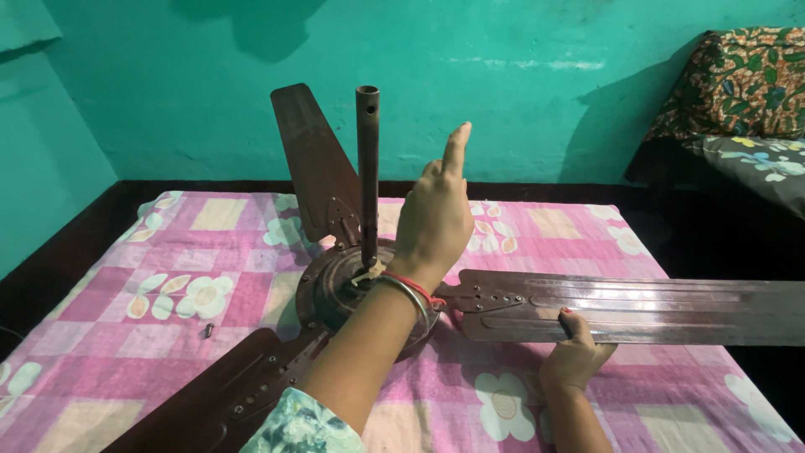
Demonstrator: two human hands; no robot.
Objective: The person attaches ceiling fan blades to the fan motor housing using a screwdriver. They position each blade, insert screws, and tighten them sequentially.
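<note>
Left hand raised beside the fan's upright rod, fingers together, gripping nothing. Right hand clamps the blade right of the rod; loosening that grip could tip the unsteadied fan motor.

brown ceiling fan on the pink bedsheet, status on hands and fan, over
Left hand raised open beside upright down rod. Right hand grips brown metal blade. Small screw loose on sheet.
</note>
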